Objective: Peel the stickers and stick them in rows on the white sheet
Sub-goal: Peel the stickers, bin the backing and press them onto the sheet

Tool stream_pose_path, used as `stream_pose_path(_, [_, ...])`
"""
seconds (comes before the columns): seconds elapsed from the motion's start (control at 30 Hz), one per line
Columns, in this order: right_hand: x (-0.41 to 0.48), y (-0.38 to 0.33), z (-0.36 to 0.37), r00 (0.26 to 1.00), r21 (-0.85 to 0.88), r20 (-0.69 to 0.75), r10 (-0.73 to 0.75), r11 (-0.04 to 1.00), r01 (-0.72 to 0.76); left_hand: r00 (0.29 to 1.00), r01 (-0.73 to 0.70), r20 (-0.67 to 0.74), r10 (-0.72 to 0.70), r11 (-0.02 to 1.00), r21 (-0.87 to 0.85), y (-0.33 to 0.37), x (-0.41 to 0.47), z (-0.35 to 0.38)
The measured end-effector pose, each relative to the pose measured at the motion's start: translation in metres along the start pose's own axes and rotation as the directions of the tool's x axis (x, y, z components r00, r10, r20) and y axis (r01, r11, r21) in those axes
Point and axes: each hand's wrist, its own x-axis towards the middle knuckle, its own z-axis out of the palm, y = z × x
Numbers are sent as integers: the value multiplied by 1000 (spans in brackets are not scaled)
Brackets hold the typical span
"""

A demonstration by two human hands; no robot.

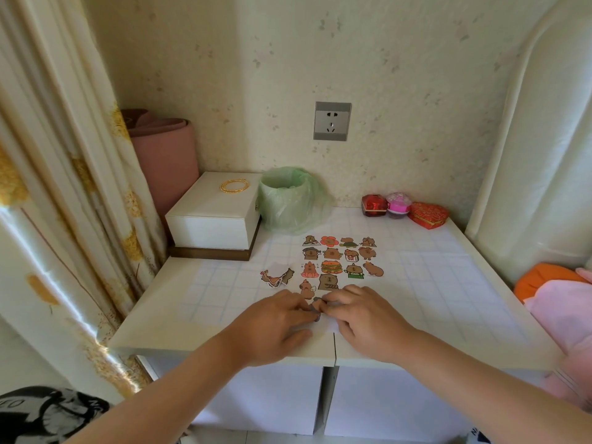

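Both hands meet at the near edge of the white sheet with pale blue grid lines, with a small brown cartoon sticker between them. The left hand has its fingertips curled in, pinching the sticker's left side. The right hand pinches it from the right with bent fingers. This looks like the peeling step, splitting the backing from the face.

At twelve o'clock from the hands lie the stuck stickers: three full rows of four and a fourth row of two. The next free place is therefore at one o'clock, just right of the big brown sticker.

To do it well, I would steady the backing with one hand and lift only a corner with a nail. Then peel slowly so the thin edge does not tear, and level the sticker with its row before pressing. The loose pile of unpeeled stickers lies at ten o'clock.
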Motion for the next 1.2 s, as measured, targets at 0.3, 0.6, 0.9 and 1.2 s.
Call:
stream_pose_path(0.3, [2,2,-7,995,6,-65,-74,997,75,988,22,155,-19,1000,-19,-1,-3,-6])
stream_pose_path(0.6, [-1,0,-11,998,14,-32,-47,999,47,991,119,61,-119,993,2,0,2,-8])
stream_pose_path(0.9, [-1,-3,-7,999,-17,-21,-47,999,46,990,38,129,-55,991,129,-1,18,8])
stream_pose_path(1.2, [-6,2,-9,998,13,-9,-64,998,64,919,98,354,-170,972,214,4,16,11])
